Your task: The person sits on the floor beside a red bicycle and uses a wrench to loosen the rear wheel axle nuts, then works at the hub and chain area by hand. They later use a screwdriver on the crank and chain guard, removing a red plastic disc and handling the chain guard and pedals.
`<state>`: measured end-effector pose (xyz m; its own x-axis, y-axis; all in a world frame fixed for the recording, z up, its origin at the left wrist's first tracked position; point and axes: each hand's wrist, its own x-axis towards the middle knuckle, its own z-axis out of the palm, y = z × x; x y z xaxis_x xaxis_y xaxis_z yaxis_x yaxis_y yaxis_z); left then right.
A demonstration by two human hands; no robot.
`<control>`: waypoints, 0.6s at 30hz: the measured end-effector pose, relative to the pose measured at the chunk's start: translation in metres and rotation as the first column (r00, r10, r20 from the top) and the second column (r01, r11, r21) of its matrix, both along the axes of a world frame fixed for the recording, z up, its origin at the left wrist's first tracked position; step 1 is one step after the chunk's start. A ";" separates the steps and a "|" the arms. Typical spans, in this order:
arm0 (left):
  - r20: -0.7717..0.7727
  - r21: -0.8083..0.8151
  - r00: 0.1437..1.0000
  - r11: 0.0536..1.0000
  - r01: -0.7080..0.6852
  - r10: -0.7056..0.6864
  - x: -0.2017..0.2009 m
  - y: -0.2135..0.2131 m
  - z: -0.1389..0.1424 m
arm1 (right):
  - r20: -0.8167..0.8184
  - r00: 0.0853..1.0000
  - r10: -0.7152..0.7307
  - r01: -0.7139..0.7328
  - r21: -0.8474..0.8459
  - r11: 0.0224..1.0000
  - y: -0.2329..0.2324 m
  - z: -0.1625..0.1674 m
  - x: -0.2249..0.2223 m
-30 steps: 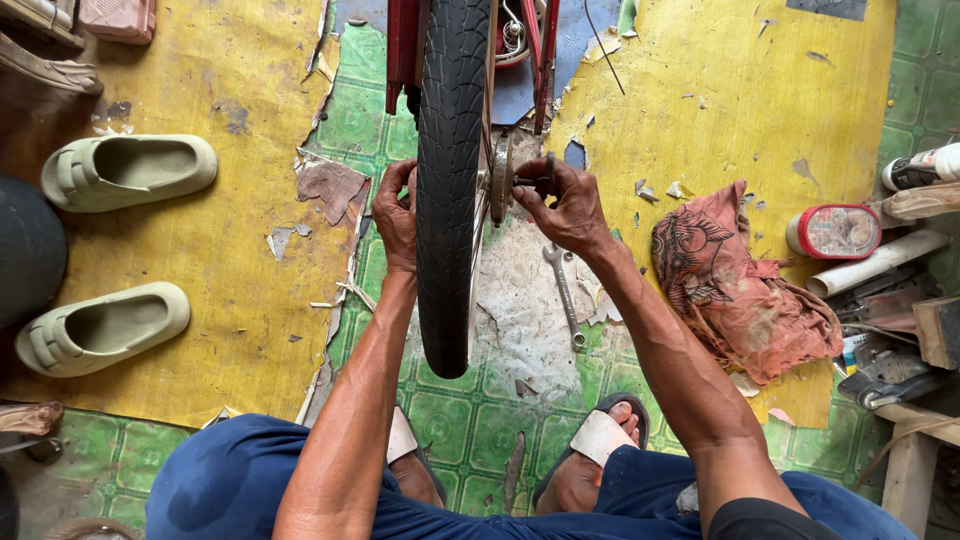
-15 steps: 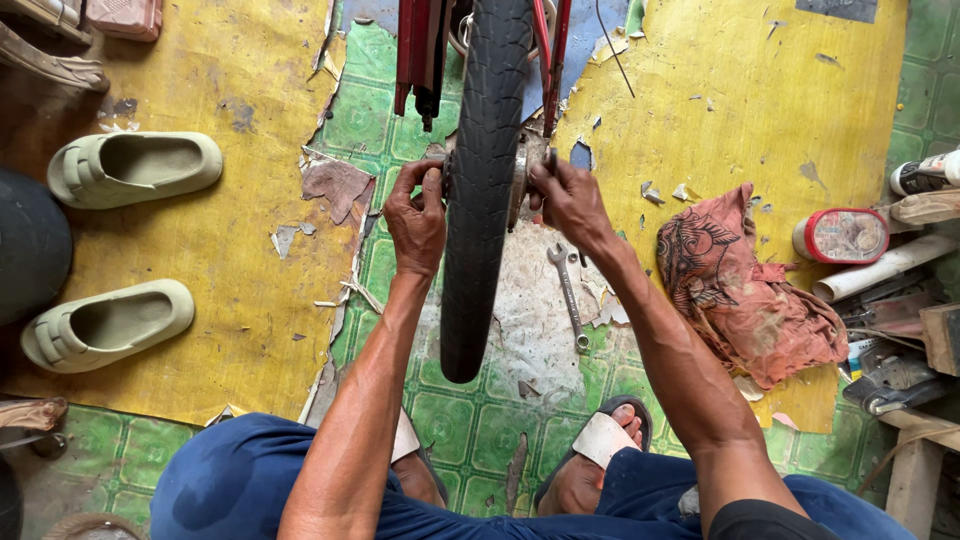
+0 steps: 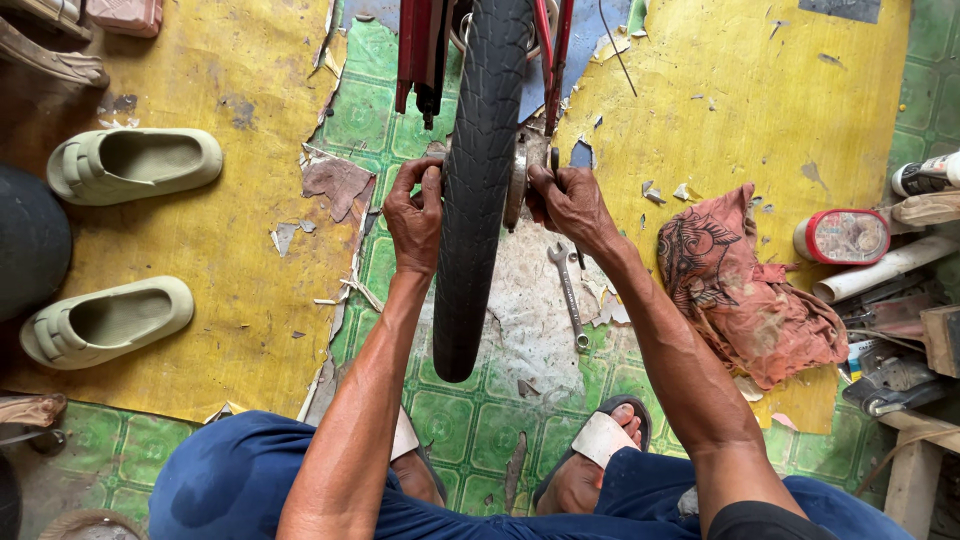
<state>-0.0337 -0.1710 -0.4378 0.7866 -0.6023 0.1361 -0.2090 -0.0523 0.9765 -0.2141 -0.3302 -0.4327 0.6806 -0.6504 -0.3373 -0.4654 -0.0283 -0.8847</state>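
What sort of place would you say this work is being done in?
Probably an informal home bicycle-repair spot: a bicycle wheel stands on a worn, peeling floor, with a wrench, an oily rag and slippers lying about.

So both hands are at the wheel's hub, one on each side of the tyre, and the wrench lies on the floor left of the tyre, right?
Not quite: in the head view the wrench lies right of the tyre, under the right hand. The left hand is opposite, as stated.

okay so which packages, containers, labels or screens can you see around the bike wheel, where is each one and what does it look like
Round tin: on the yellow floor at the right, beside the orange rag; red rim, pale worn top.
Bottle or tube: at the right edge, lying on its side; white body with a dark band and a small label too blurred to describe.
Screens and signs: none in view.
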 end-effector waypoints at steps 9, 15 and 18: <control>-0.114 -0.149 0.993 0.989 0.015 -0.032 0.004 -0.001 -0.007 | 0.201 0.971 0.129 -0.081 -0.233 0.969 -0.006 0.000 -0.004; -0.058 -0.115 0.998 0.993 0.022 -0.029 0.003 0.000 -0.004 | 0.112 0.992 -0.056 0.051 0.052 0.997 0.002 -0.018 0.005; -0.012 -0.089 1.000 0.996 0.021 -0.022 0.002 0.001 -0.003 | 0.210 0.973 -0.093 0.029 0.291 0.956 0.004 -0.013 0.004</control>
